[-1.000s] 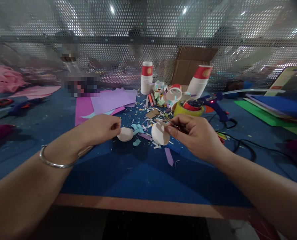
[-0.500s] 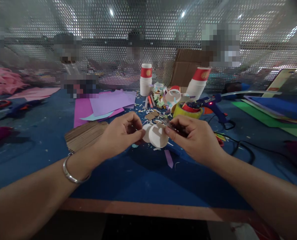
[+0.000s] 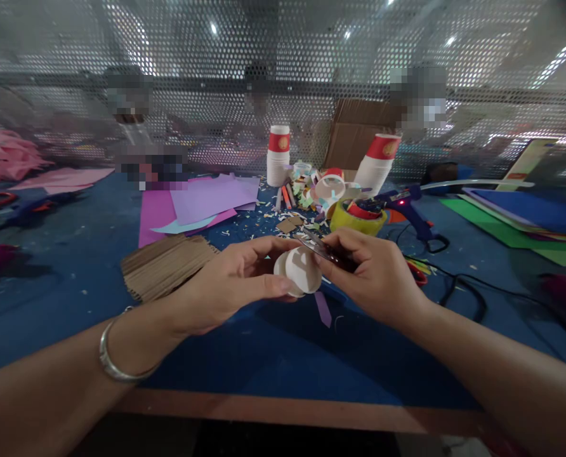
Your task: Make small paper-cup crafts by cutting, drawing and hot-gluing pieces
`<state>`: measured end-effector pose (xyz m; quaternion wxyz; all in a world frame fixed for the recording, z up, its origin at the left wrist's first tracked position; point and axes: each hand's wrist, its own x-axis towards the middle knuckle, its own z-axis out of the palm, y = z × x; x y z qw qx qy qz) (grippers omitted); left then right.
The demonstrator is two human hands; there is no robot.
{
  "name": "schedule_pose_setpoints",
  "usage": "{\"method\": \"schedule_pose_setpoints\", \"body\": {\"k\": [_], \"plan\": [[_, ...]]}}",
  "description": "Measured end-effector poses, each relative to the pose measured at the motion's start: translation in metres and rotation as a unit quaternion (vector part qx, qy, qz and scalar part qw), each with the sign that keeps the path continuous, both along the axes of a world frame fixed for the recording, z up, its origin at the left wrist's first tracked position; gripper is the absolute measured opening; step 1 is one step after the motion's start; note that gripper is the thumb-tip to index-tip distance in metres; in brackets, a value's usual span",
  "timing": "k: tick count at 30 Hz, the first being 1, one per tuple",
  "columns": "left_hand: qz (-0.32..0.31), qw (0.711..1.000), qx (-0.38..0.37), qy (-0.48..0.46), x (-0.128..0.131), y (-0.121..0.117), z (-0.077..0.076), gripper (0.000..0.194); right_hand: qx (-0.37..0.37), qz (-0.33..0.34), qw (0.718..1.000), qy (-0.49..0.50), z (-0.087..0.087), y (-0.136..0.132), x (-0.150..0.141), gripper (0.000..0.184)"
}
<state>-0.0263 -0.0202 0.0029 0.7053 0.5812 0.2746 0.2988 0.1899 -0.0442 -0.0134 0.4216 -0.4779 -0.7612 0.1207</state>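
Pinching two overlapping white discs near the center of the frame, the left hand curls around their left side while the right hand grips a metal tool at their upper right edge.

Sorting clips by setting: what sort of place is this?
Likely a craft workspace: a blue table holds a glue gun, purple paper sheets and stacked paper cups.

There goes your left hand, swinging toward three o'clock, its white disc, well apart a second ago, now overlapping the second disc!
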Motion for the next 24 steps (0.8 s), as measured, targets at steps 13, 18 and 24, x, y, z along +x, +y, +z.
{"method": "schedule_pose_setpoints", "body": {"k": [13,18,24], "plan": [[0.040,0.992,0.101,0.067,-0.0007,0.0020,-0.0005,0.052,0.002,-0.001,1.000,0.008,0.0008,-0.0030,-0.0017,0.006],[0.050,0.993,0.092,0.052,0.0015,-0.0007,-0.0026,0.054,0.020,-0.012,1.000,0.013,0.0010,-0.0041,-0.0035,0.007],[0.026,0.996,0.080,-0.002,0.0012,-0.0012,-0.0076,0.053,0.035,-0.029,0.999,0.022,0.0010,-0.0048,-0.0033,0.008]]}}
